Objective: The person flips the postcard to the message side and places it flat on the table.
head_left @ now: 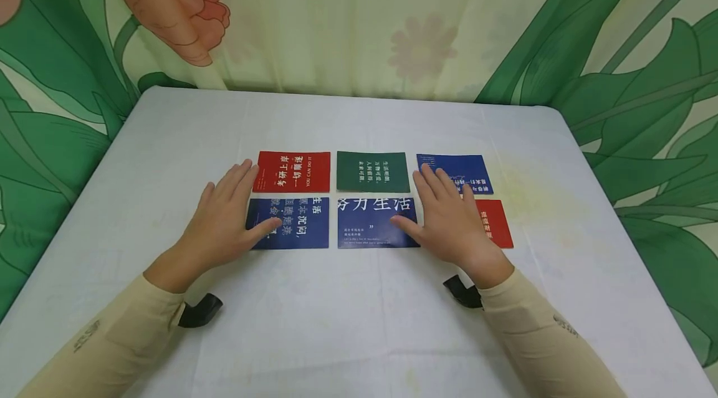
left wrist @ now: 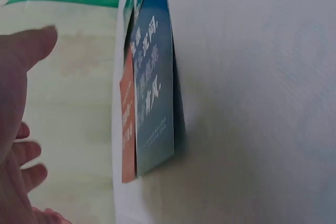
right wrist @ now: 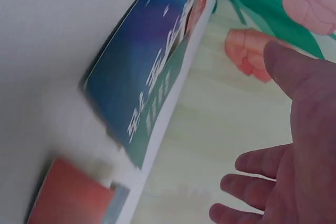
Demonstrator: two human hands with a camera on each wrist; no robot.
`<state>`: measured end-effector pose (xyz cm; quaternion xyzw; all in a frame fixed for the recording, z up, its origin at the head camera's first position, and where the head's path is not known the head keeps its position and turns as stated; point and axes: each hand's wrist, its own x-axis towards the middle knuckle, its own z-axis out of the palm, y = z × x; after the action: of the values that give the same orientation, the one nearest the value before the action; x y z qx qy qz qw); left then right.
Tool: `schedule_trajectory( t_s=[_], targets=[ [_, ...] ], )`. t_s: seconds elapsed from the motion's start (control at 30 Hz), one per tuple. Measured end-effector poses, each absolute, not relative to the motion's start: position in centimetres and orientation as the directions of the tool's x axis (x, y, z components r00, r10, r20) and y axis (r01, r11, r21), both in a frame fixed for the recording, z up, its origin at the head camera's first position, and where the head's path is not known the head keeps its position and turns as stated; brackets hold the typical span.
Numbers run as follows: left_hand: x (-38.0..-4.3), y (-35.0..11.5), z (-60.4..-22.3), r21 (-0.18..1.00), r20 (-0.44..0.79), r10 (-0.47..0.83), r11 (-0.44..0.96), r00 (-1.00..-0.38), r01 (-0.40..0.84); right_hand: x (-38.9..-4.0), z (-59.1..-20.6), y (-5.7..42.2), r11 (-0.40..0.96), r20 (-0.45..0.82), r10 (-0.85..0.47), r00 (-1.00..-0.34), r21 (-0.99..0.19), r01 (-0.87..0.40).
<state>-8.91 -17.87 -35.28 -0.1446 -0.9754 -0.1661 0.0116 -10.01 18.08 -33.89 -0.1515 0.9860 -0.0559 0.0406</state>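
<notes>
Several printed cards lie in two rows on the white table. The back row has a red card (head_left: 293,172), a green card (head_left: 373,172) and a blue card (head_left: 457,167); the front row has a blue card (head_left: 300,223), another blue card (head_left: 370,230) and a red card (head_left: 495,223). My left hand (head_left: 221,223), fingers extended, is over the left edge of the cards, its thumb overlapping the front-left card. My right hand (head_left: 451,217), fingers spread, partly covers the right-hand cards. Both wrist views show the palms apart from the cards, holding nothing.
A white cloth (head_left: 314,323) covers the table. Behind it hangs a pale curtain (head_left: 336,18) with large green leaves and flowers. Black straps (head_left: 201,311) show at both wrists, beside beige sleeves (head_left: 118,336).
</notes>
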Motion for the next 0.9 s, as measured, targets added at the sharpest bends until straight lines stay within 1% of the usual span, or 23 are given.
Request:
schedule_trajectory(
  t_s=[0.2, 0.37, 0.43, 0.53, 0.7, 0.9],
  targets=[
    [-8.5, -19.0, -35.7, 0.401, 0.011, 0.344, 0.859, -0.939, 0.32, -9.8, -34.2, 15.5, 0.889, -0.04, -0.429, -0.902, -0.194, -0.414],
    [-8.2, -19.8, -36.3, 0.435, -0.029, 0.373, 0.84, -0.927, 0.324, -10.1, -34.9, 13.1, 0.797, -0.028, -0.543, -0.839, -0.33, -0.505],
    [-8.1, -20.1, -36.6, 0.442, -0.033, 0.382, 0.834, -0.924, 0.329, -10.3, -35.2, 12.2, 0.76, -0.033, -0.576, -0.817, -0.39, -0.52],
    [-8.1, -20.4, -37.1, 0.458, -0.025, 0.399, 0.819, -0.917, 0.344, -10.6, -35.7, 11.1, 0.722, -0.045, -0.606, -0.794, -0.449, -0.526],
    [-8.1, -20.9, -37.8, 0.454, -0.006, 0.415, 0.812, -0.91, 0.367, -11.0, -36.4, 9.4, 0.721, -0.076, -0.615, -0.785, -0.458, -0.52],
    [-8.2, -21.0, -37.9, 0.416, -0.038, 0.403, 0.838, -0.914, 0.352, -11.1, -36.6, 7.8, 0.748, -0.128, -0.615, -0.778, -0.407, -0.524]
  ],
)
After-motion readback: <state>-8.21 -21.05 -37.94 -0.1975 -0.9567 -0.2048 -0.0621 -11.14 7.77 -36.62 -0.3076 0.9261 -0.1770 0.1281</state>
